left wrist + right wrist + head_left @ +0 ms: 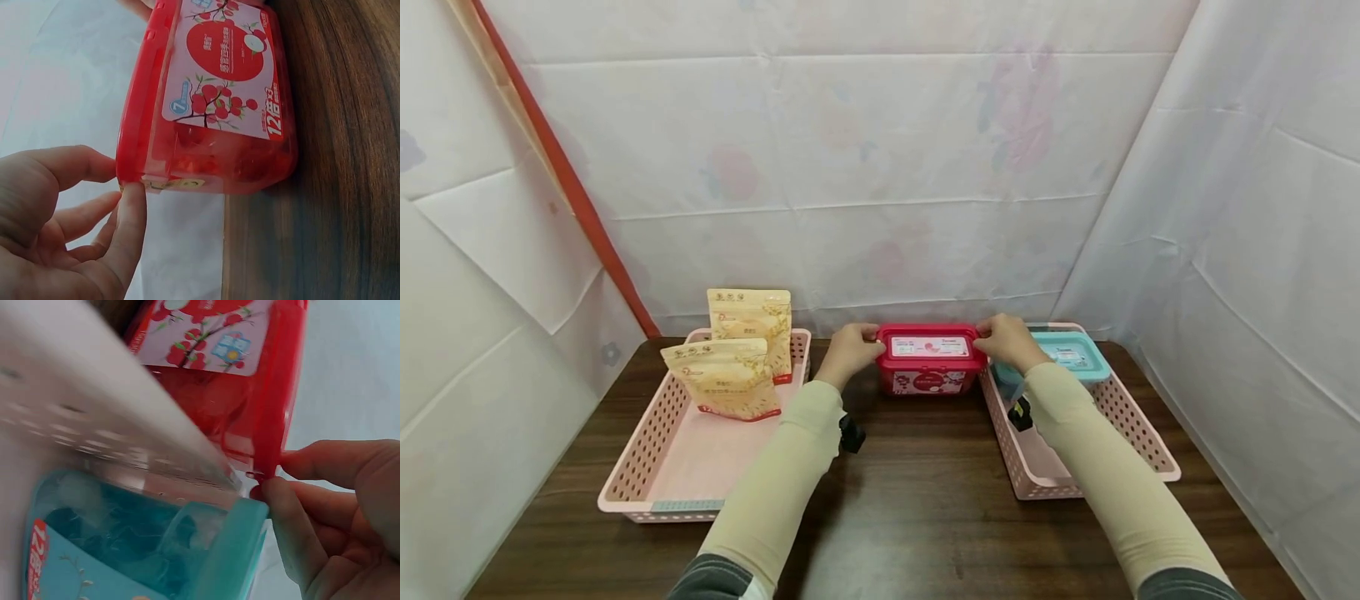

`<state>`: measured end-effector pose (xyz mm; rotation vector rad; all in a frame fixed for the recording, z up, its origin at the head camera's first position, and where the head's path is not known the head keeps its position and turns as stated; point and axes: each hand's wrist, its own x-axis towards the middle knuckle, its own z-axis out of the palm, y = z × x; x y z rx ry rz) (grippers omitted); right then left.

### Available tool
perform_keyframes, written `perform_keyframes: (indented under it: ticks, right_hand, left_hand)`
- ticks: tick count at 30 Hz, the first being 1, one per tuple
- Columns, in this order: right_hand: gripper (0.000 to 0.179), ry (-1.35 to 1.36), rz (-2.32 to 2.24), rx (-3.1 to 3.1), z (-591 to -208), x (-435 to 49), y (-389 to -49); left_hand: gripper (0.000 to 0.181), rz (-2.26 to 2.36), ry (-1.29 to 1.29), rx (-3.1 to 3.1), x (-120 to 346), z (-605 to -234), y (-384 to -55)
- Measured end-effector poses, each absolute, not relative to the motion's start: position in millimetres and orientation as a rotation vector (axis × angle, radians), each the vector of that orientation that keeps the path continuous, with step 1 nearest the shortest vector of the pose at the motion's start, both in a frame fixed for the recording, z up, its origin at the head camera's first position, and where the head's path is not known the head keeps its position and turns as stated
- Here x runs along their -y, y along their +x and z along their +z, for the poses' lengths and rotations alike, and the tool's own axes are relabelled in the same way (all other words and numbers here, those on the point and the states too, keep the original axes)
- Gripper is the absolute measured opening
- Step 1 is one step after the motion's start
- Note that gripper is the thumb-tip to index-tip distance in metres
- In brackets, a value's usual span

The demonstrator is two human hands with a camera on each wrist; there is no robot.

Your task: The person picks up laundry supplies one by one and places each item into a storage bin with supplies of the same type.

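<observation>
A red lidded plastic tub stands on the dark wood table between two pink baskets, its label printed with red berries. My left hand pinches the left end of its lid rim; in the left wrist view the thumb and fingertips meet at that edge. At the opposite end, my right hand pinches the rim between thumb and fingers. Close under the right hand, a teal lidded tub sits in the right basket. Rounded packs show through its clear wall in the right wrist view.
The left pink basket holds two yellow stand-up pouches, one in front of the other. The right basket's wall stands close beside the red tub. White patterned sheets hang behind the table and along both sides.
</observation>
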<state>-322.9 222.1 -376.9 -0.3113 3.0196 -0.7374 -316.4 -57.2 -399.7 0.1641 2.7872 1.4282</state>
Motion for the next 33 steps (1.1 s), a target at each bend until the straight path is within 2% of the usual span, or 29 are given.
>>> perform_keyframes:
  ticks: [33]
  right_hand:
    - [0.040,-0.309,-0.753,-2.931,-373.8,-222.8,-326.0]
  left_hand:
    - [0.043,1.445,0.119,-2.705,60.5,-397.6,-310.4]
